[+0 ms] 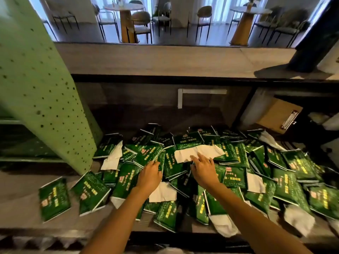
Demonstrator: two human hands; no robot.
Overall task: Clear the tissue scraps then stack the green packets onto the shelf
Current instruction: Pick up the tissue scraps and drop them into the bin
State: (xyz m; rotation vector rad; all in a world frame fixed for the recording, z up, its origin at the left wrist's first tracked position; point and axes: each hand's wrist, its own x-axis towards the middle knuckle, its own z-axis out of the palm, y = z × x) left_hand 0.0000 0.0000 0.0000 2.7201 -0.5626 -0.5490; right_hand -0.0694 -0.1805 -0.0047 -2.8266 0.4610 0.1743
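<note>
First, gather the tissue sheet (199, 153), lying atop green packets (286, 182) right of the perforated column (42, 99), using right hand (203, 168) fingers spread flat; brace packets under straight left hand (149, 174) fingers.

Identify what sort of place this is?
Probably the staff side of a café counter: round tables and chairs beyond it, a clipboard underneath, green packets piled on the shelf.

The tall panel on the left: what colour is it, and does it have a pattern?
The panel is pale green, dotted with small dark holes; head view.
</note>
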